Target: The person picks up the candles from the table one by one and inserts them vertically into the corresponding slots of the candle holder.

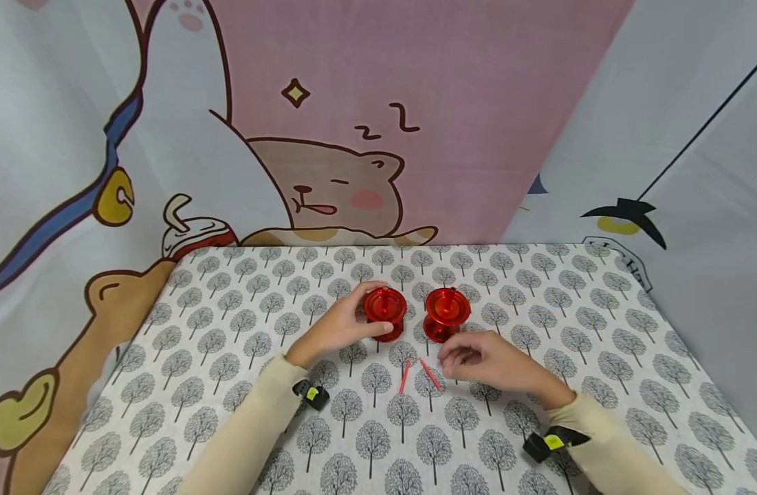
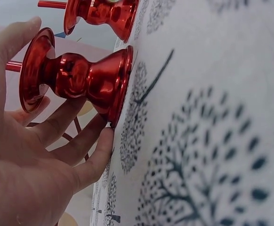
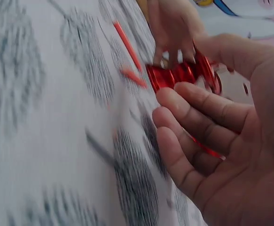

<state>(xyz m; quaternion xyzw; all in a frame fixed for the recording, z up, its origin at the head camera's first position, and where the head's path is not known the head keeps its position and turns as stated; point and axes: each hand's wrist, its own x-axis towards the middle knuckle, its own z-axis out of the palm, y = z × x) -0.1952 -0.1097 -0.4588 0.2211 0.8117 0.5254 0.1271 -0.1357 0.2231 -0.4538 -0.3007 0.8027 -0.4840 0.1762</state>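
Two shiny red candle holders stand upright side by side on the cloth, each with a dish, a waisted stem and a red rod in the middle. My left hand [image 1: 347, 323] curls around the left candle holder [image 1: 390, 331], thumb in front and fingers behind. In the left wrist view, the fingers touch the stem and base of that candle holder [image 2: 73, 75]. Just in front of the right candle holder [image 1: 441, 333] hovers my right hand [image 1: 486, 359], fingers loosely bent, holding nothing. Two thin red sticks, the left stick [image 1: 405, 377] and the right stick [image 1: 430, 373], lie nearby.
A white cloth with grey tree prints [image 1: 372, 440] covers the table. Behind it hangs a cartoon-printed curtain [image 1: 477, 103], which also runs along both sides. Black wrist cameras are strapped over both cream sleeves [image 1: 248, 419].
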